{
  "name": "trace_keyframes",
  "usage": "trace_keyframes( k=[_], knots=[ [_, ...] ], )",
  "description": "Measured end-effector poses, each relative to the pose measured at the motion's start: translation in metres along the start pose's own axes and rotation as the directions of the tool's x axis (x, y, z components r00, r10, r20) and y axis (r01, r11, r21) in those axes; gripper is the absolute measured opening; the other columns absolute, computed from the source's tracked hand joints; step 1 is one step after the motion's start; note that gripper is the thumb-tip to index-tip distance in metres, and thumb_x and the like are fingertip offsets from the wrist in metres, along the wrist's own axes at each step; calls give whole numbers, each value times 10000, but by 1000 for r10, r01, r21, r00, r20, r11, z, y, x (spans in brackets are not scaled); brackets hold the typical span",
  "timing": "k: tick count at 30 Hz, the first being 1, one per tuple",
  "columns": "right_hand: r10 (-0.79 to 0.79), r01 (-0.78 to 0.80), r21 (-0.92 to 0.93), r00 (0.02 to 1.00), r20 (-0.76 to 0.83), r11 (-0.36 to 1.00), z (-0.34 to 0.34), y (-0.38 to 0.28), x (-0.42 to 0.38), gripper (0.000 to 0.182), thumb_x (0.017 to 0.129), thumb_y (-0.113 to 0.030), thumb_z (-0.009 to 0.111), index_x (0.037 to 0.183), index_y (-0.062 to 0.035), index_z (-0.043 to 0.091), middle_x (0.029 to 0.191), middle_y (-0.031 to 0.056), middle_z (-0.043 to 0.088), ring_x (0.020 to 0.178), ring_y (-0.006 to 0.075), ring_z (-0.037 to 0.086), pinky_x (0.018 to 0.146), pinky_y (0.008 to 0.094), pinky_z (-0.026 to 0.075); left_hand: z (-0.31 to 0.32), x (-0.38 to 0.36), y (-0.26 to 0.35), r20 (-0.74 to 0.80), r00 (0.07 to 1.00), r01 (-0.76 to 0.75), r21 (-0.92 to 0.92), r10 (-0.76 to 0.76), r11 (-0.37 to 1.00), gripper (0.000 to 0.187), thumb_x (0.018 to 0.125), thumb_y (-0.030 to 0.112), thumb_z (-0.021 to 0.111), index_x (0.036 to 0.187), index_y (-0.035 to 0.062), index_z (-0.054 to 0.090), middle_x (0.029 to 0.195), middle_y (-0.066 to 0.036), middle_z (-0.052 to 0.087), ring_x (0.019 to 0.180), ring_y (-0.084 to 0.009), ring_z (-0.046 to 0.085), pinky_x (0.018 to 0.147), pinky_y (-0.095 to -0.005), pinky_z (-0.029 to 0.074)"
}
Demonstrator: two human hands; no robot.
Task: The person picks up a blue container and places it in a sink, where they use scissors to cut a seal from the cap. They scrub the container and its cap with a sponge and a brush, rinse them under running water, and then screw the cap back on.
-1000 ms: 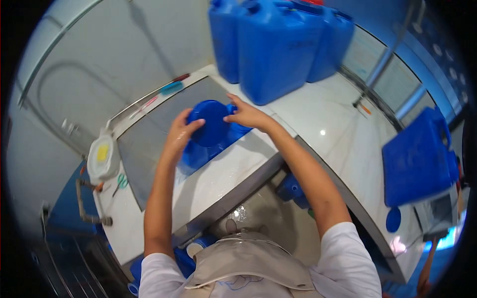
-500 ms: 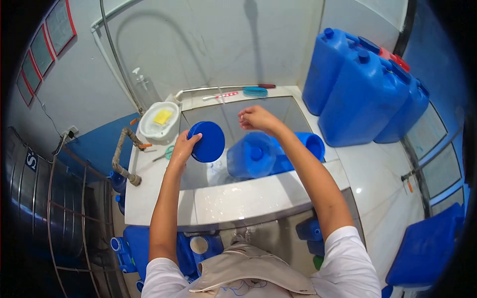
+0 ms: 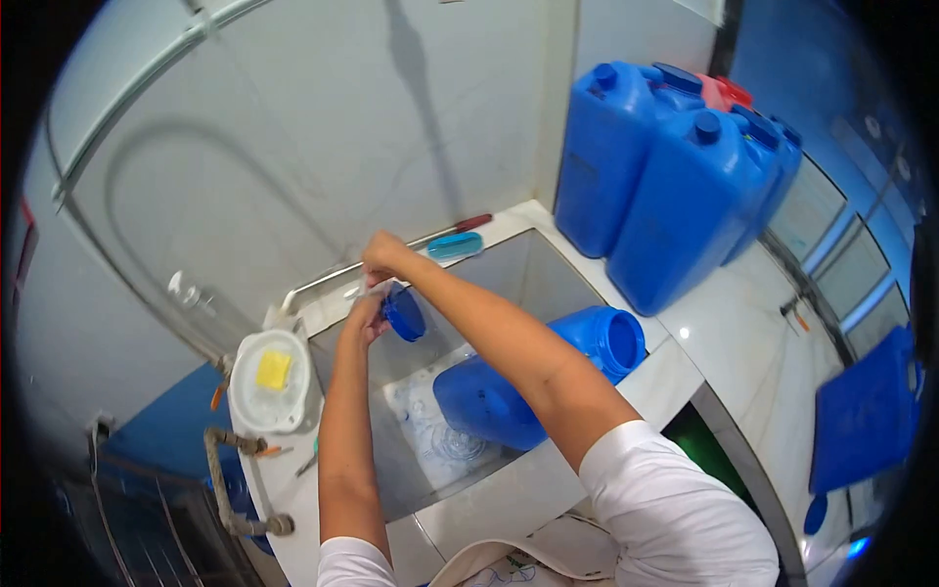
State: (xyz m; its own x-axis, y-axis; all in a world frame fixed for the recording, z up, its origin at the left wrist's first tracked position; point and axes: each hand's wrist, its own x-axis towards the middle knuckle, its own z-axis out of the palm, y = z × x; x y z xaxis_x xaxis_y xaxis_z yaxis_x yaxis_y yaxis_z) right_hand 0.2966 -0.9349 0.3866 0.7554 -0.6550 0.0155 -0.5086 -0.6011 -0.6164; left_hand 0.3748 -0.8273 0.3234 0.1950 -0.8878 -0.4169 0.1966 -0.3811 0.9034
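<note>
My left hand (image 3: 367,321) grips a round blue lid (image 3: 406,313) by its edge, over the left back part of the sink (image 3: 509,489). My right hand (image 3: 386,256) is just above it, by the back ledge, with its fingers curled. What those fingers hold, if anything, is hidden. A small white end of something (image 3: 352,293) shows beside that hand. Under my right forearm a blue container (image 3: 489,401) lies on its side in the sink, its wide round mouth facing right. Water stands on the sink floor.
A teal scrub brush (image 3: 455,246) and a maroon-handled rod (image 3: 474,223) lie on the back ledge. At left are a white basin (image 3: 245,391) with a yellow sponge (image 3: 274,371) and a pump bottle (image 3: 201,298). Tall blue jerrycans (image 3: 675,205) stand right.
My right hand has moved left and down to the back ledge near my left hand. The lid has turned more edge-on. The blue container now lies tipped, and the view has shifted.
</note>
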Motion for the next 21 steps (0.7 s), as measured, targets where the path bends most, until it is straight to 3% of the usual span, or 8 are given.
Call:
trace_keyframes(
  k=[2, 10, 11, 12, 13, 18, 20, 21],
  knots=[
    [9, -20, -300, 999, -37, 954, -25, -29, -25, 62, 689, -140, 671, 676, -79, 669, 695, 75, 672, 653, 194, 659, 620, 320, 524, 1, 12, 9, 79, 997, -27, 77, 21, 997, 209, 848, 216, 561, 1016, 96, 535, 805, -11, 594, 662, -114, 586, 500, -256, 473],
    [302, -264, 506, 953, 7, 821, -29, -40, -33, 145, 671, -129, 624, 708, 1, 674, 693, 176, 645, 638, 239, 644, 615, 350, 511, 32, -28, 18, 114, 958, -278, 131, 264, 952, 272, 735, 109, 636, 983, 6, 590, 852, -85, 618, 737, -172, 593, 679, -305, 476],
    [1, 0, 65, 1000, -9, 998, -16, -27, -20, 168, 668, -121, 604, 733, 21, 665, 729, 193, 646, 655, 259, 644, 625, 358, 510, 32, -43, 18, 47, 952, -299, 368, 303, 880, 300, 721, 116, 644, 989, -5, 586, 847, -91, 623, 736, -181, 597, 684, -306, 476],
    [-277, 300, -373, 954, 115, 878, -14, -25, -25, 193, 665, -112, 584, 759, 40, 656, 765, 210, 646, 672, 279, 644, 634, 366, 508, 26, -50, 13, -11, 935, -283, 584, 355, 761, 327, 707, 123, 651, 996, -16, 582, 843, -97, 627, 735, -190, 601, 689, -307, 477],
    [-277, 302, -367, 953, 119, 880, -10, -21, -33, 193, 665, -112, 584, 759, 40, 656, 765, 210, 646, 672, 279, 644, 634, 366, 508, 19, -58, 8, -15, 937, -275, 586, 349, 762, 327, 707, 123, 651, 996, -16, 582, 843, -97, 627, 735, -190, 601, 689, -307, 477],
    [-72, 72, 50, 997, 1, 996, -34, -8, -176, 301, 696, -95, 510, 927, 60, 624, 936, 241, 627, 854, 336, 621, 756, 398, 478, -5, -133, -22, -176, 818, -164, 842, 548, 514, 348, 702, 126, 648, 988, -52, 565, 838, -137, 632, 739, -210, 603, 686, -318, 475],
    [-60, 60, 138, 998, -7, 989, -45, 15, -234, 350, 717, -113, 508, 1016, 37, 611, 993, 232, 619, 918, 322, 608, 814, 375, 467, -6, -181, -33, -254, 828, -280, 584, 499, 762, 316, 721, 140, 638, 964, -45, 560, 815, -132, 619, 728, -206, 595, 674, -322, 471],
    [-35, 40, 199, 999, -29, 979, -49, 28, -267, 373, 728, -130, 512, 1056, 23, 603, 1026, 225, 614, 945, 316, 601, 838, 361, 461, -9, -203, -46, -242, 729, -272, 756, 640, 596, 283, 745, 151, 626, 948, -33, 558, 804, -108, 612, 717, -179, 580, 670, -310, 466]
  ],
)
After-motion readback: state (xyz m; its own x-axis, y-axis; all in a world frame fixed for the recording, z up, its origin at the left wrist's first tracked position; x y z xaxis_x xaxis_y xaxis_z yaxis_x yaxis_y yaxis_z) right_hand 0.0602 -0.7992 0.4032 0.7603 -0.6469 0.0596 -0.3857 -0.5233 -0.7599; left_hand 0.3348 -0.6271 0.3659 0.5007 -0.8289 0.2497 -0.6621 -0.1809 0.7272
